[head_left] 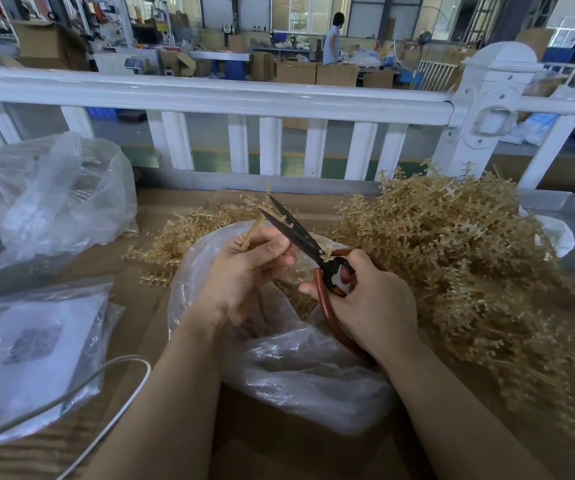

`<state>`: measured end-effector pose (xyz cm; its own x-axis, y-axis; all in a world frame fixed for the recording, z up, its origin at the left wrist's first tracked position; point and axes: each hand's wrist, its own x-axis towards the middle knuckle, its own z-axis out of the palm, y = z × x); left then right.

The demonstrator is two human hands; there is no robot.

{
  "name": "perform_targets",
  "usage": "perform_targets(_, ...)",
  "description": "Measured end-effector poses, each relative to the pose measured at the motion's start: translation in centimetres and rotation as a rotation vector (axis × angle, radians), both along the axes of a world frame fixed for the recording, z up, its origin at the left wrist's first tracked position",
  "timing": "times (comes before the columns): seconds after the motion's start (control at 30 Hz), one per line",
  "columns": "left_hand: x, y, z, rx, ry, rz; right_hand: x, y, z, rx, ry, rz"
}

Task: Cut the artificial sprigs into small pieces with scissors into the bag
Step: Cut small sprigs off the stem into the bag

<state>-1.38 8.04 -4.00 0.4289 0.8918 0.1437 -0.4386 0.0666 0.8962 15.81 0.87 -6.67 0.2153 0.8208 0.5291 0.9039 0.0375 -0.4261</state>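
Cardboard-topped bench behind a white railing (210,88): your left hand (244,271) pinches a sprig (253,230) above the bag (314,375) (so cuttings drop in), right hand (372,303) gripping scissors (296,233), blades parted.

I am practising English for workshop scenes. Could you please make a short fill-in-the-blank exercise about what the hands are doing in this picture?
1. The right hand grips the red handles of the ____.
2. The left hand pinches a tan ____ above the clear plastic bag.
3. The blades stand ____.
4. The big sprig pile lies on the person's ____ side.

Missing words: scissors; sprig; open; right
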Motion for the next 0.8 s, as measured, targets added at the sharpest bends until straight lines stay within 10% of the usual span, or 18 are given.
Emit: perform_targets(0.8, -0.14, 0.25, -0.8, 0.12, 0.05, -0.018, -0.09, -0.21, -0.07, 0.015, 0.007, 0.022)
